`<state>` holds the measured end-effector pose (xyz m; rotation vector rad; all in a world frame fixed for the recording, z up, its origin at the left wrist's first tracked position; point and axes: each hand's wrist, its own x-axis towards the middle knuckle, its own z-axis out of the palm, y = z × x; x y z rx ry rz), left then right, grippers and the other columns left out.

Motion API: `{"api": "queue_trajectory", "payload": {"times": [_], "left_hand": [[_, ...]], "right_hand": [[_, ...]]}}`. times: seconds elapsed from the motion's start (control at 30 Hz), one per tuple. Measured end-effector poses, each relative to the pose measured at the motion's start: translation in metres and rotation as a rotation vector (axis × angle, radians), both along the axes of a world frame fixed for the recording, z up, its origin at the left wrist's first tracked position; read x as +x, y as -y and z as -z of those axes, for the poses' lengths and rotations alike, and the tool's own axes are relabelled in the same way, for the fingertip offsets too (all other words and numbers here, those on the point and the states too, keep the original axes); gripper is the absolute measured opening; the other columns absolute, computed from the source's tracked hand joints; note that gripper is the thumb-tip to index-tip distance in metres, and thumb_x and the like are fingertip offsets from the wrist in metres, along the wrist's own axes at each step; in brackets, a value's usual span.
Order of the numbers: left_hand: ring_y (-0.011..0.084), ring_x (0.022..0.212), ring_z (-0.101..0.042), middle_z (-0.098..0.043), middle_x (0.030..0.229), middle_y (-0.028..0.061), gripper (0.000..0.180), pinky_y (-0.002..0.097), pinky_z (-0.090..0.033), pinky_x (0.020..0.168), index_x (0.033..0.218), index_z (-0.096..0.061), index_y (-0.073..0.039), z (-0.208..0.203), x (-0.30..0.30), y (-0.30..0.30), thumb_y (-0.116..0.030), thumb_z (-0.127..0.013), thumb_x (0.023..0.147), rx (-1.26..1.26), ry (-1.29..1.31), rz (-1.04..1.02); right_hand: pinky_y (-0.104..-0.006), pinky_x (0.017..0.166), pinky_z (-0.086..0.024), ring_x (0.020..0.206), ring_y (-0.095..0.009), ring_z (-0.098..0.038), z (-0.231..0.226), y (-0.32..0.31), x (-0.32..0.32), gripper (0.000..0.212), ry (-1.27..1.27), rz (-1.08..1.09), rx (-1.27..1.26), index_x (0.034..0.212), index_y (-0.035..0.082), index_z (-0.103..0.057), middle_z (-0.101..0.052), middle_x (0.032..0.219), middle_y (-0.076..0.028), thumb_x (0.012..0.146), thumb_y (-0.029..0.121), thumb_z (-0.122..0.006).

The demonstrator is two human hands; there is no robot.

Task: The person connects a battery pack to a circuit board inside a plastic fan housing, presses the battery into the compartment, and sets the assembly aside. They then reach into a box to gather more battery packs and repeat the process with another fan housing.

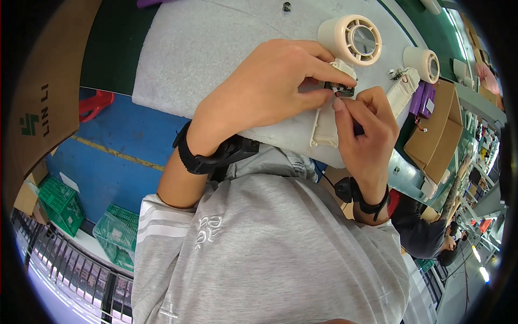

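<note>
A cream handheld fan [334, 36] lies on the white foam sheet, its round head away from me and its open handle shell [322, 128] toward me. Inside the handle shows a small green circuit board [345, 90], partly covered by my fingers. My left hand [280, 81] reaches across from the left, thumb and index finger closed around the board end of the handle. Against the board, my right hand [372, 127] pinches a small white connector [335, 90] with thin wires, red among them. Fingertips hide much of that connector.
Right of my hands lie a second fan [416, 58], a cream handle part [404, 90], purple battery packs [423, 102] and an open cardboard box [440, 129]. A small dark part [287, 7] sits at the far side. A red stool [97, 105] stands left; a co-worker [421, 229] is at right.
</note>
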<state>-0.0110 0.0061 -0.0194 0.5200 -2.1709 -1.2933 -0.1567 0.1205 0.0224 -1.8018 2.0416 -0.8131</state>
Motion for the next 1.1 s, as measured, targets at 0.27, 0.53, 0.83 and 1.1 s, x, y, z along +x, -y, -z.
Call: {"api": "queue_trajectory", "payload": {"times": [0.27,0.53,0.83,1.1], "left_hand": [[0.0235,0.082,-0.066,-0.068,0.106,0.0084,0.04,0.028,-0.053,0.071,0.109,-0.072,-0.016,-0.002,0.0,0.001,-0.003,-0.069,0.071,-0.001,0.011,0.001],[0.0238,0.078,-0.066,-0.069,0.103,0.0088,0.038,0.0279,-0.052,0.068,0.107,-0.073,-0.015,0.0,-0.001,0.002,-0.004,-0.067,0.072,-0.026,0.004,-0.01],[0.0237,0.074,-0.066,-0.07,0.102,0.0098,0.036,0.028,-0.052,0.066,0.104,-0.074,-0.014,-0.006,-0.001,0.0,-0.005,-0.064,0.071,-0.008,0.005,-0.033],[0.0231,0.072,-0.067,-0.071,0.104,0.0102,0.035,0.0267,-0.052,0.064,0.102,-0.074,-0.013,-0.001,-0.001,-0.003,-0.006,-0.062,0.07,0.002,-0.011,-0.058]], "right_hand": [[-0.0343,0.05,-0.042,0.055,-0.023,-0.053,-0.001,0.005,0.002,0.009,-0.112,-0.08,0.006,0.074,0.0,-0.062,-0.049,0.076,-0.007,0.078,0.004,-0.07],[-0.0294,0.052,-0.039,0.057,-0.015,-0.049,-0.003,0.006,0.004,0.005,-0.12,-0.107,0.037,0.086,-0.003,-0.065,-0.049,0.076,-0.008,0.082,0.0,-0.065],[-0.0244,0.048,-0.046,0.062,-0.013,-0.06,0.005,0.011,-0.005,0.014,0.281,0.14,-0.039,0.089,0.002,-0.064,-0.059,0.088,-0.007,0.078,-0.003,-0.071],[-0.0195,0.051,-0.048,0.065,-0.006,-0.059,0.007,0.014,-0.013,0.034,0.325,0.068,-0.003,0.105,0.003,-0.067,-0.065,0.104,-0.007,0.072,-0.002,-0.077]]}}
